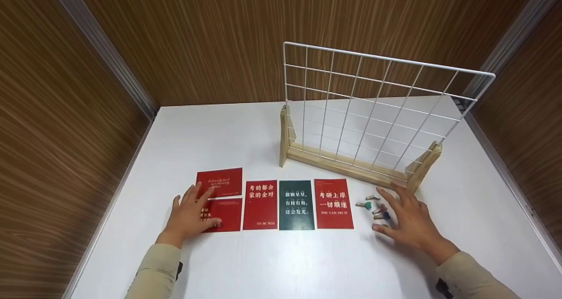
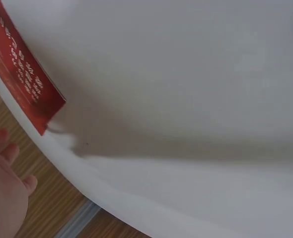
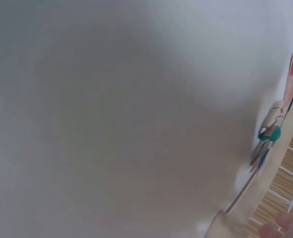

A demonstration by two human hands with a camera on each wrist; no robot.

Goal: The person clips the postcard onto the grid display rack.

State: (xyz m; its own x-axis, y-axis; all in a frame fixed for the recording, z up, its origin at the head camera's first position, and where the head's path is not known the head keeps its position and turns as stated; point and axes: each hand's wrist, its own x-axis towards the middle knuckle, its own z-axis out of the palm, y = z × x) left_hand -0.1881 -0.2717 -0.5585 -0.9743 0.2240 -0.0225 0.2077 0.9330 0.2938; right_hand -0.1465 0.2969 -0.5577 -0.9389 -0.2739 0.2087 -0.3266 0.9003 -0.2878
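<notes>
My left hand (image 1: 186, 215), fingers spread, hovers over or touches two red cards at the left of a group; contact is hard to tell. One is the upper red card (image 1: 226, 178), the other the lower red card (image 1: 232, 215). To their right lie a red card (image 1: 260, 211), a dark green card (image 1: 297, 221) and another red card (image 1: 333, 222), all printed with white lettering. Several small wooden clothes pegs (image 3: 270, 134) with coloured ornaments lie loose beside the last card. Around their right side my right hand (image 1: 412, 217) has its fingers apart and grips nothing.
Behind the cards, to the right, a white wire grid (image 1: 373, 75) stands upright in a wooden base (image 1: 342, 162). All of it is on a white table (image 1: 210, 136), with wood-grain panels (image 1: 197, 40) at the back and sides.
</notes>
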